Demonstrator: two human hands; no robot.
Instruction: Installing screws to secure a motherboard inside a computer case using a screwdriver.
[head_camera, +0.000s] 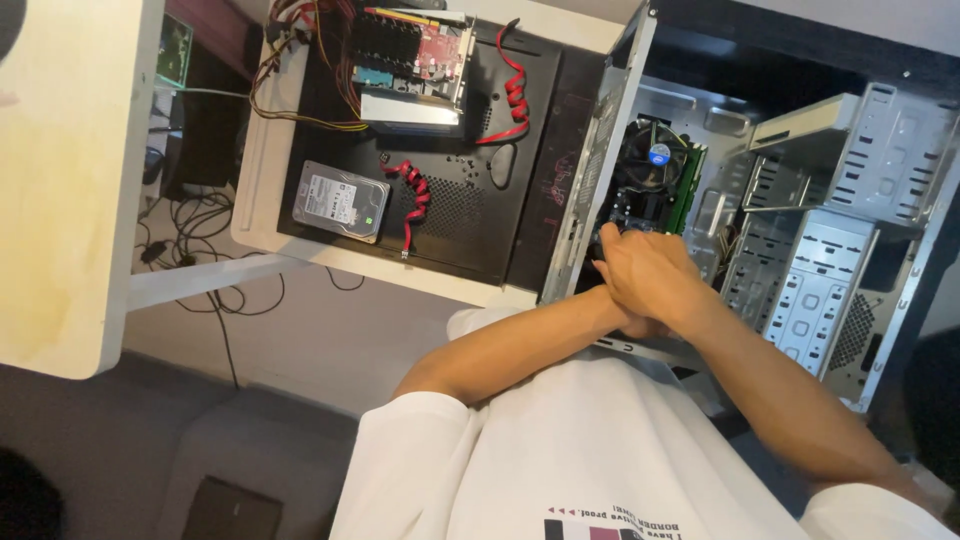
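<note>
Both my hands are inside an open grey computer case (850, 200) lying in front of me. My right hand (650, 265) lies on top, its fingers curled down toward the motherboard just below the CPU cooler fan (655, 155). My left hand (626, 316) is crossed beneath it and mostly hidden. Green memory sticks (690, 190) stand just right of the fan. Whatever the fingers touch or hold is hidden. A perforated metal drive cage (810, 290) sits to the right of my hands.
On the white table (260, 200) to the left lies a black panel (480, 230) with a silver hard drive (340, 203), red flat cables (415, 200) and a wired component (410, 60). A pale wooden desk (60, 200) stands far left, with cables (200, 240) on the floor.
</note>
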